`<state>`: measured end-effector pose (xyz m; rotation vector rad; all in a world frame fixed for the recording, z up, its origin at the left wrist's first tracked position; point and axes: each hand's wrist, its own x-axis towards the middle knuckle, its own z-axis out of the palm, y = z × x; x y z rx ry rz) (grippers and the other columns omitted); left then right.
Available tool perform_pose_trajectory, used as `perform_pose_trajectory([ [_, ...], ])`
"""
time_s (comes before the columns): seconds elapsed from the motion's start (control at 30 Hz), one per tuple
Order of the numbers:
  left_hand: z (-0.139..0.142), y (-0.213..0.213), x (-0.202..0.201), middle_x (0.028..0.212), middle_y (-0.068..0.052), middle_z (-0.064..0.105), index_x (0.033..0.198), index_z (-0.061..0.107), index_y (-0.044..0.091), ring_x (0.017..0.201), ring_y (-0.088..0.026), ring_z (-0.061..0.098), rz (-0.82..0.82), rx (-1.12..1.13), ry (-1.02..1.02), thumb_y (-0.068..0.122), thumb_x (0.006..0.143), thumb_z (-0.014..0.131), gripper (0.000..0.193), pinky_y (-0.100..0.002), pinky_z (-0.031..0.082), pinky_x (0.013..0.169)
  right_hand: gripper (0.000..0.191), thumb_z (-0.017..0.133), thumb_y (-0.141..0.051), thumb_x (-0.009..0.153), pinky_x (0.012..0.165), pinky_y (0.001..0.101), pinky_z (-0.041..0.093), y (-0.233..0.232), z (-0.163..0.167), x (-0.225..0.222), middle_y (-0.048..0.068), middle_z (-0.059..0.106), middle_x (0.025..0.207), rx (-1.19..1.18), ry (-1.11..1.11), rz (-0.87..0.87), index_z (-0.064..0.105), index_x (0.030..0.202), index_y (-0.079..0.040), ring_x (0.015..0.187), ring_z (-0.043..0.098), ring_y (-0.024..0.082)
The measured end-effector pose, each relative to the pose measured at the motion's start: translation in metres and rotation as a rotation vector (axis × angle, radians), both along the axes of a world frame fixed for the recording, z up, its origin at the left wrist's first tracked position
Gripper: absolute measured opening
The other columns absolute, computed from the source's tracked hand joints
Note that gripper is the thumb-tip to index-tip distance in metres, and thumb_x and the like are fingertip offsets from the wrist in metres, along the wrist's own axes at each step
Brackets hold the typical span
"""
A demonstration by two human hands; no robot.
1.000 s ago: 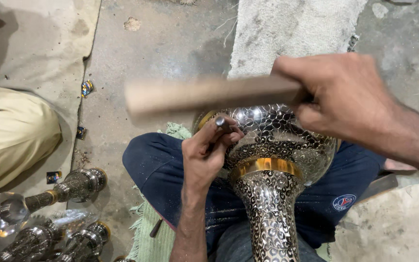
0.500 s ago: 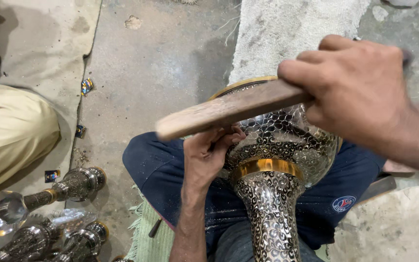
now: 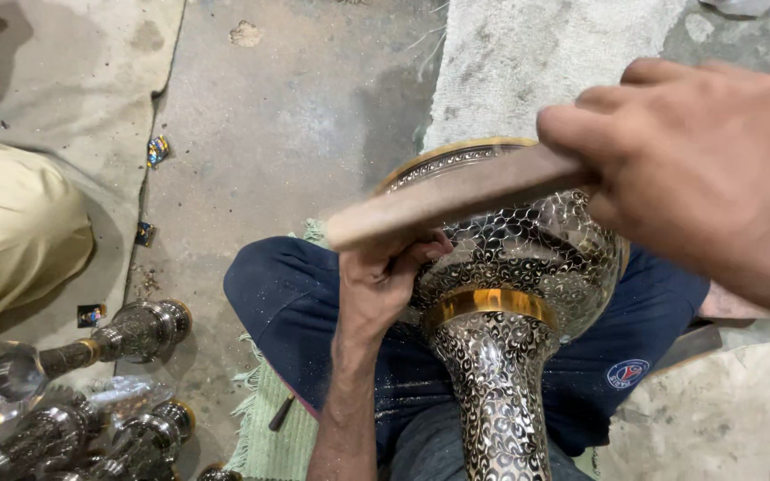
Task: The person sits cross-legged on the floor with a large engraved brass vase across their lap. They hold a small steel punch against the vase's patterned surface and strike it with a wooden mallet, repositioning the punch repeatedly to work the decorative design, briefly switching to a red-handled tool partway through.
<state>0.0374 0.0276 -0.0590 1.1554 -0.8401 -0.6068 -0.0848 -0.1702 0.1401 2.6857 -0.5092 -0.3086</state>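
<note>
A large engraved metal vase (image 3: 528, 294) with a gold band lies across my lap, its wide mouth pointing away from me. My right hand (image 3: 688, 160) grips a flat wooden stick (image 3: 456, 200) raised over the vase's bulb. My left hand (image 3: 385, 281) is closed on a small tool pressed against the vase's left side; the tool itself is mostly hidden under the stick and fingers.
Several similar engraved vases (image 3: 126, 334) lie on the floor at lower left. Another person's tan-clothed leg (image 3: 11, 232) is at the left. A green mat (image 3: 269, 428) lies under my legs, a pale cloth (image 3: 536, 62) ahead on the concrete floor.
The wooden stick in my right hand has swung down and toward the vase, and my right hand now looms larger. My left hand stays on the vase's side.
</note>
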Motion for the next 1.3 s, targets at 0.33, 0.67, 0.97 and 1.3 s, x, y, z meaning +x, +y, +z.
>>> perform_pose_trajectory([
  [0.33,0.017,-0.001,-0.006,0.099,-0.011,0.079,0.117,0.069,0.0,0.095,-0.019,0.08,0.098,0.016,0.078,0.0,0.098,0.071,0.019,-0.03,0.07,0.086,0.013,0.069,-0.025,0.094,0.048,0.0275,0.052,-0.014,-0.013,0.0,-0.006,0.071,0.08,-0.145,0.206,-0.077,0.067,0.107,-0.027,0.077,0.068,0.01],
  [0.67,0.02,-0.002,-0.005,0.103,-0.012,0.079,0.121,0.068,0.001,0.094,-0.018,0.079,0.125,0.069,0.063,0.002,0.098,0.071,0.023,-0.03,0.068,0.084,0.026,0.071,-0.022,0.088,0.053,0.038,0.055,-0.015,0.003,0.018,0.002,0.07,0.074,0.045,0.205,-0.147,0.064,0.114,-0.026,0.062,0.07,0.019],
  [0.97,0.006,0.0,0.002,0.103,-0.012,0.079,0.109,0.072,0.004,0.095,-0.019,0.08,0.12,0.035,-0.061,0.001,0.1,0.069,0.01,-0.032,0.071,0.087,0.024,0.072,-0.031,0.087,0.046,0.0287,0.051,0.014,0.024,0.033,-0.004,0.068,0.075,-0.127,0.249,-0.06,0.067,0.111,-0.028,0.067,0.068,0.012],
  [1.3,0.011,0.05,0.055,0.112,-0.014,0.075,0.119,0.059,0.007,0.115,-0.026,0.073,0.348,0.005,0.129,0.005,0.106,0.066,0.015,-0.042,0.062,0.108,0.023,0.079,-0.012,0.084,0.059,0.0356,0.052,-0.031,-0.026,-0.104,0.011,0.069,0.077,0.234,-0.445,-0.323,0.074,0.107,-0.01,0.065,0.065,0.021],
])
